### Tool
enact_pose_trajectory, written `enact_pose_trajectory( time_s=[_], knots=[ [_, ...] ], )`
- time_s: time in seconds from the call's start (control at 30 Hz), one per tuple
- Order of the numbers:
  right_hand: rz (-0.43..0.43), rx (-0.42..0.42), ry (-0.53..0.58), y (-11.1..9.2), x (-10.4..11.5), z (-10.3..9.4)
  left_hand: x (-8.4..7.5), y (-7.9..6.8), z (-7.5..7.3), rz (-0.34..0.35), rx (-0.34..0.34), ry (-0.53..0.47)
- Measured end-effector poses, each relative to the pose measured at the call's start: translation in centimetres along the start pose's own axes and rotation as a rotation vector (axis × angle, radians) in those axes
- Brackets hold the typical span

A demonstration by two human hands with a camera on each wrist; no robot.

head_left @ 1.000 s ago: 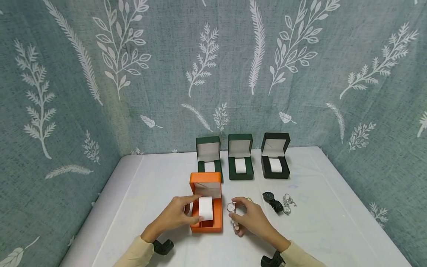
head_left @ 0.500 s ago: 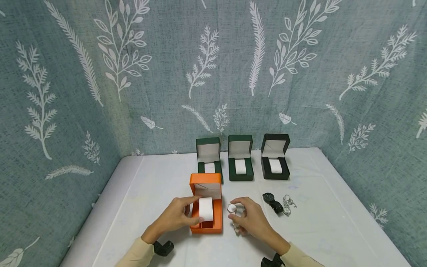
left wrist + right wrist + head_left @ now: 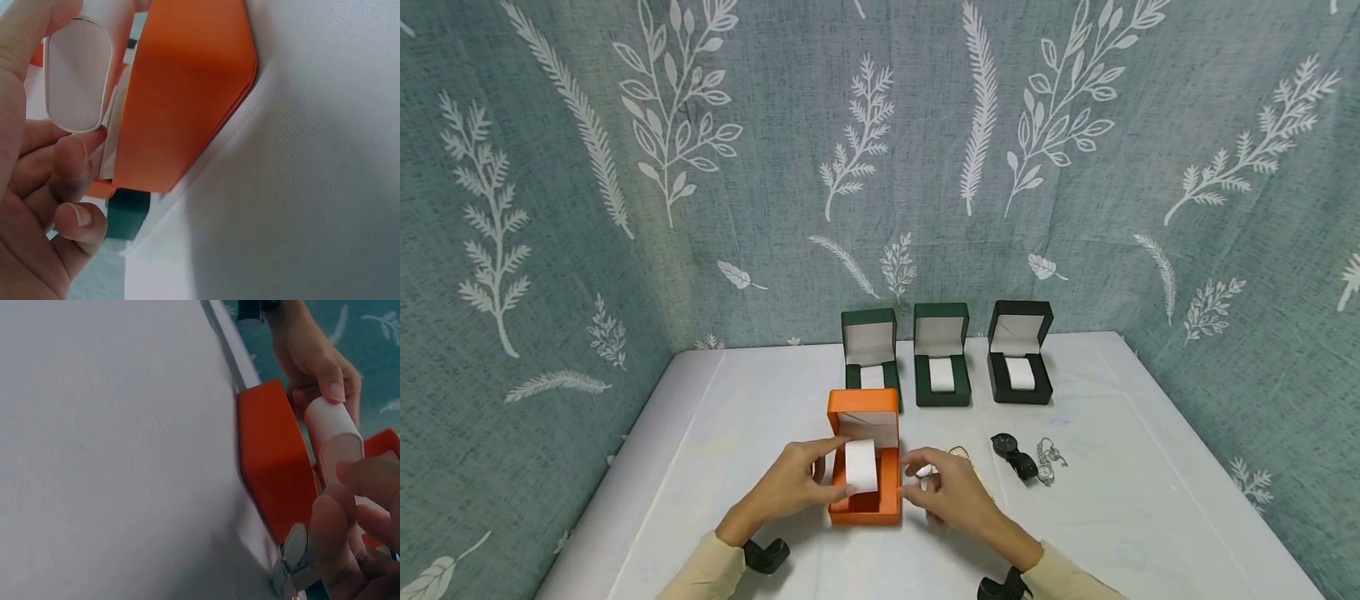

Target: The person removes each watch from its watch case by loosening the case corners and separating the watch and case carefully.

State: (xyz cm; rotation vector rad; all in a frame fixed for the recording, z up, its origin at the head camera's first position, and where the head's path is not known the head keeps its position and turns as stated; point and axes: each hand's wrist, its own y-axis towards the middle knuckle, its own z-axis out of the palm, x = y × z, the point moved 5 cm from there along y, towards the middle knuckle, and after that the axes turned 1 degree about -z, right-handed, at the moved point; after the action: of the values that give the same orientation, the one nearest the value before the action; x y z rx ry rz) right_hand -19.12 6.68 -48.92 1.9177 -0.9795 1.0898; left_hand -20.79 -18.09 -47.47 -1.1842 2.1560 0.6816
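My left hand (image 3: 790, 481) pinches a white watch cushion (image 3: 861, 467) between thumb and fingers, over the open orange watch box (image 3: 891, 492). The cushion's flat oval end (image 3: 78, 75) faces the left wrist camera. To the right of the box, my right hand (image 3: 951, 492) holds a silver wristwatch (image 3: 927, 472), mostly covered by the fingers. In the right wrist view the watch (image 3: 294, 550) hangs beneath the curled fingers, while the thumb and a fingertip overlap the cushion's end. A gold-coloured watch (image 3: 958, 452) shows partly behind the right hand.
Two open green watch boxes (image 3: 942, 392) and an open black one (image 3: 1020, 387) stand along the back, each with a white cushion. A black watch (image 3: 1013, 455) and a silver chain watch (image 3: 1047, 462) lie to the right on the white table (image 3: 1150, 500).
My right hand has moved left toward the orange box with the silver watch, whose dial has tipped from view. The cushion in my left hand has shifted slightly up and left.
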Motion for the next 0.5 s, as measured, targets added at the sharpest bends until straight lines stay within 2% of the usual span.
enact_pose_trajectory(
  time_s=[0.17, 0.3, 0.5],
  knots=[
    [0.034, 0.05, -0.022, 0.1, 0.1, 0.9, 0.1, -0.1, 0.0, 0.002, 0.003, -0.004],
    [0.068, 0.056, -0.063, 0.1, -0.1, 1.2, 0.3, 0.0, 0.3, -0.003, 0.02, -0.015],
    [0.107, 0.054, -0.132, 0.0, -0.6, 1.4, 0.4, 0.2, 0.5, 0.026, 0.019, -0.014]
  ],
)
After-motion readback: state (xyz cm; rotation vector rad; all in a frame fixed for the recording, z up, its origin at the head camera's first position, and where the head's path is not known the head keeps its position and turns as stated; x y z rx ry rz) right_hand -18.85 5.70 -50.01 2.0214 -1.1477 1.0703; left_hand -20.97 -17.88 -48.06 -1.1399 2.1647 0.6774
